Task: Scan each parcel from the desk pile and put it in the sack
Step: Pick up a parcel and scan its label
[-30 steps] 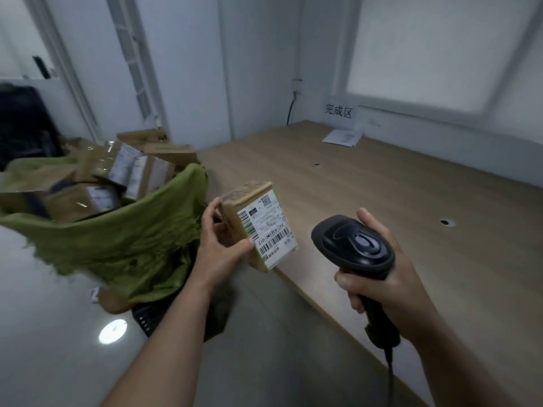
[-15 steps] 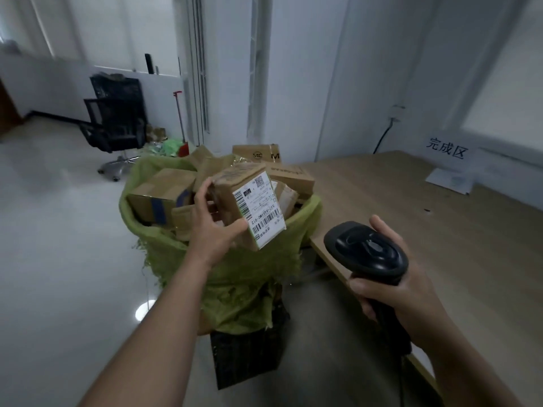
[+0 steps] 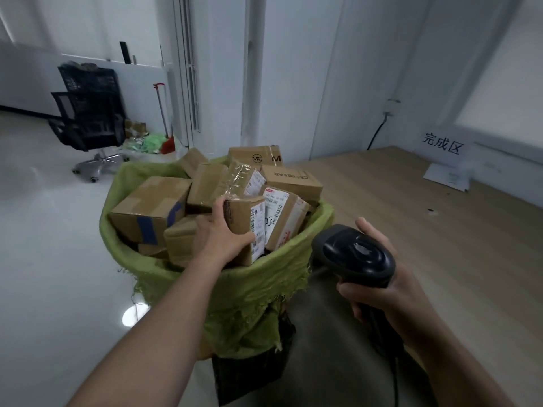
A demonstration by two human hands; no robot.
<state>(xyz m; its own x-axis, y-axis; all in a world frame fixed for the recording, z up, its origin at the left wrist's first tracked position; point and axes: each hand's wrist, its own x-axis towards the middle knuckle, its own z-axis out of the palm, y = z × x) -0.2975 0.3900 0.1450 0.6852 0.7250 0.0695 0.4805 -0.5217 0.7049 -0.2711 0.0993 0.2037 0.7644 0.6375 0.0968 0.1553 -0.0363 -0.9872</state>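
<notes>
Cardboard labelled parcel [image 3: 241, 220] sitting among other parcels [image 3: 150, 207] in the mouth of the green sack [image 3: 249, 292], left hand [image 3: 219, 236] wrapping its grip round it, right hand [image 3: 379, 298] clasping its grip round a black barcode scanner [image 3: 355, 254] near the edge of the worktop [image 3: 440, 230]

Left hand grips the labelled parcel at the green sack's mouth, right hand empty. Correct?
No. The right hand is not empty: it grips the black scanner, as the head view shows. The left hand does grip the labelled parcel at the green sack's mouth.
</notes>
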